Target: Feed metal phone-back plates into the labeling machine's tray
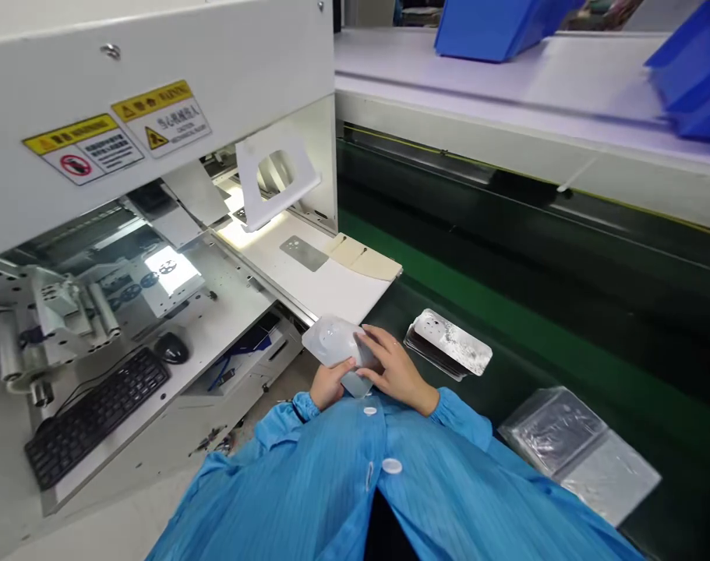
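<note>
A: Far left of the hands?
B: One black keyboard [97, 417], well left of the left hand; one black mouse [171, 348], beside the keyboard, on the side nearer that hand.
A: Ahead of the left hand?
B: One white platform [331, 296], bearing one grey plate [304, 253], laid flat, holes toward one end.
A: The left hand [330, 382] itself?
B: Grasping one pale panel [331, 339], thumb on its upper face. Panel: rounded corners, located between the two hands.
A: Right hand [397, 372]?
B: Fingers over the panel's right side, touching; whether it pinches, I cannot tell.
A: Rightward of that?
B: One stack of plates [453, 339], near the right hand, top plate patterned. Farther right, one plastic-wrapped bundle [565, 428], well apart from the hand.
A: Last?
B: Blue bins [483, 27], on a shelf [506, 86] well beyond the right hand.
</note>
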{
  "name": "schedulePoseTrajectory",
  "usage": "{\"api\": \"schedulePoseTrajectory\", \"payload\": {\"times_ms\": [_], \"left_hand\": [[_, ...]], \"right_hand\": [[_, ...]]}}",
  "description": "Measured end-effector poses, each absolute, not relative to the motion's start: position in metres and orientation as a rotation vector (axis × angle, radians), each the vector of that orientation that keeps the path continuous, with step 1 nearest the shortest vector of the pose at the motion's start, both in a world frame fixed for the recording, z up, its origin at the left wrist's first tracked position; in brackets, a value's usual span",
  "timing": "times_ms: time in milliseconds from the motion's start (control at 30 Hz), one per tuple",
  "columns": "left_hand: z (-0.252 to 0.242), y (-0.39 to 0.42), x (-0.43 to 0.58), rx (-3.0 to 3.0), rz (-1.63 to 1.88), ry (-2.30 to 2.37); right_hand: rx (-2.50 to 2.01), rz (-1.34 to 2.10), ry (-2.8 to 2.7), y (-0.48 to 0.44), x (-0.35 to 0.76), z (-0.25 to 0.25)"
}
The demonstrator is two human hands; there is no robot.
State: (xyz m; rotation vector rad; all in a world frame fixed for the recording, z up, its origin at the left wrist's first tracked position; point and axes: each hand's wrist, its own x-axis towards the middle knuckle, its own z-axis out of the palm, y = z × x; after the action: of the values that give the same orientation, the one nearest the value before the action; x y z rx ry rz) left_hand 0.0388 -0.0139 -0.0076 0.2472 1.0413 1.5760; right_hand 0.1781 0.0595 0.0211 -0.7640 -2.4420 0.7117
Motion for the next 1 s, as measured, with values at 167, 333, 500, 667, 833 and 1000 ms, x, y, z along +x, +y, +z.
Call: {"api": "schedulePoseTrajectory", "payload": {"times_ms": [167,333,500,667,833,1000], "left_hand": [[-0.014,-0.029,0.028,0.261,1.649,1.062],[-0.014,-0.037,0.021,0.126,1.694,1.095],[-0.009,-0.047,0.014,0.068,1.669,1.079],[-0.005,-0.056,0.007,0.058,1.662,1.048],[-0.007,-0.058,0.004,0.061,1.646,1.053],[-0.012,-0.059,0.001,0.068,1.649,1.049]], "right_hand": [[-0.688,0.812,-2.548,0.054,0.162,0.019],[-0.711,0.920,-2.488,0.051,0.153,0.014],[-0.882,0.850,-2.436,0.068,0.154,0.009],[-1.122,0.591,-2.514,0.110,0.149,0.000],[-1.261,0.446,-2.629,0.145,0.124,0.003],[-1.292,0.439,-2.682,0.162,0.105,0.006]]}}
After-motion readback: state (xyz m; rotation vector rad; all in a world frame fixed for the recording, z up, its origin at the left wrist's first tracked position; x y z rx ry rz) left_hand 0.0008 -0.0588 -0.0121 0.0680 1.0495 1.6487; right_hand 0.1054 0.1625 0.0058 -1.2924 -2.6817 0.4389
